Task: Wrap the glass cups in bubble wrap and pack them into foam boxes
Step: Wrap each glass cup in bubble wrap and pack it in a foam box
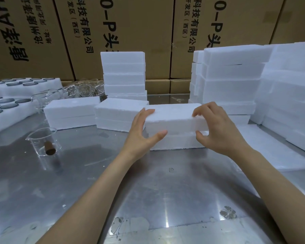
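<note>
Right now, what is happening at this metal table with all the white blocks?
A person is packing glassware. Both hands hold one closed foam box on the metal table: the left hand at its left end, the right hand at its right. A glass beaker stands unwrapped to the left, with something brown inside. More foam boxes are stacked behind.

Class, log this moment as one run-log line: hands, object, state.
left hand: holds box end | right hand: holds other end | foam box: closed, on metal table | glass beaker: unwrapped, left
</note>
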Demonstrator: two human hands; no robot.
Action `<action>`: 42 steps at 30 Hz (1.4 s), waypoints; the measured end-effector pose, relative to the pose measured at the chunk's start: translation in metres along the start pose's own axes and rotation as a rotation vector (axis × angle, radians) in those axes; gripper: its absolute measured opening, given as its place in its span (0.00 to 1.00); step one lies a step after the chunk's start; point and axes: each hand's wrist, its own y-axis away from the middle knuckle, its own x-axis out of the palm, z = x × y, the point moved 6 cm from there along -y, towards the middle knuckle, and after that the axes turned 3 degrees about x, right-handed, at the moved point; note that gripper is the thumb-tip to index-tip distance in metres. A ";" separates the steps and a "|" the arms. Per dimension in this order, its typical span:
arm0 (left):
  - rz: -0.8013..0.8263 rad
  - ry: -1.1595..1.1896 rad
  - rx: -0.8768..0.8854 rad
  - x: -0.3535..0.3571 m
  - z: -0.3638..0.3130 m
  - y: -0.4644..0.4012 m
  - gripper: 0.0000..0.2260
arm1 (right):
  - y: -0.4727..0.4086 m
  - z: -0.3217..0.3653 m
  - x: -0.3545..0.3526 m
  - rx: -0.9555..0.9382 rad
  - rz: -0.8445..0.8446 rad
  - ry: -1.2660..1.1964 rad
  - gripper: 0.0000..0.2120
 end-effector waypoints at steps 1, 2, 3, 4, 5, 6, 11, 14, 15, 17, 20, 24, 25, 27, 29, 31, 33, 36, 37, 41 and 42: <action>0.004 -0.018 0.005 0.000 0.000 0.000 0.27 | 0.000 -0.001 0.002 0.017 0.021 0.007 0.22; 0.012 -0.034 0.007 0.001 -0.001 -0.001 0.26 | 0.000 -0.002 0.004 0.033 0.040 0.010 0.22; 0.026 -0.047 0.006 0.002 -0.001 -0.001 0.27 | 0.000 -0.004 0.005 0.045 0.054 0.004 0.21; 0.045 -0.058 0.000 0.004 -0.002 -0.001 0.29 | 0.001 -0.004 0.006 0.052 0.064 -0.015 0.20; 0.063 -0.059 -0.009 0.006 -0.003 0.000 0.31 | 0.001 -0.005 0.006 0.060 0.065 -0.049 0.19; 0.074 -0.043 -0.018 0.007 -0.003 0.000 0.32 | 0.001 -0.007 0.006 0.074 0.056 -0.100 0.18; 0.031 0.146 -0.080 0.008 -0.003 -0.003 0.25 | -0.003 -0.022 0.008 0.357 -0.053 -0.443 0.10; 0.012 0.256 -0.164 0.010 0.002 -0.005 0.31 | -0.001 -0.032 0.015 0.519 -0.045 -0.638 0.10; 0.004 0.300 -0.193 0.011 0.004 -0.006 0.32 | 0.000 -0.034 0.018 0.551 -0.027 -0.707 0.12; -0.004 0.348 -0.219 0.013 0.006 -0.007 0.33 | 0.002 -0.036 0.024 0.604 0.011 -0.802 0.14; 0.013 0.366 -0.219 0.018 0.004 -0.007 0.33 | 0.002 -0.035 0.032 0.644 0.051 -0.778 0.19; 0.009 0.395 -0.261 0.022 0.011 -0.009 0.30 | 0.001 -0.036 0.033 0.674 0.052 -0.699 0.20; 0.006 0.384 -0.283 0.023 0.015 -0.010 0.29 | 0.000 -0.037 0.033 0.684 0.050 -0.693 0.19; 0.001 0.341 -0.319 0.023 0.021 -0.010 0.29 | -0.001 -0.038 0.031 0.697 0.045 -0.664 0.19; -0.018 0.323 -0.328 0.022 0.023 -0.011 0.27 | 0.000 -0.036 0.031 0.693 0.046 -0.617 0.19; -0.020 0.299 -0.318 0.021 0.025 -0.011 0.24 | 0.001 -0.035 0.031 0.689 0.056 -0.612 0.18; -0.001 0.246 -0.306 0.021 0.024 -0.011 0.22 | 0.003 -0.034 0.033 0.699 0.062 -0.631 0.19; 0.004 0.209 -0.315 0.019 0.026 -0.011 0.21 | 0.005 -0.035 0.034 0.732 0.069 -0.639 0.20; 0.007 0.203 -0.318 0.019 0.026 -0.012 0.21 | 0.005 -0.035 0.034 0.741 0.073 -0.647 0.20; -0.003 0.221 -0.311 0.017 0.021 -0.011 0.21 | 0.007 -0.034 0.038 0.786 0.110 -0.728 0.20; -0.017 0.227 -0.311 0.017 0.021 -0.010 0.21 | 0.008 -0.034 0.039 0.794 0.116 -0.757 0.20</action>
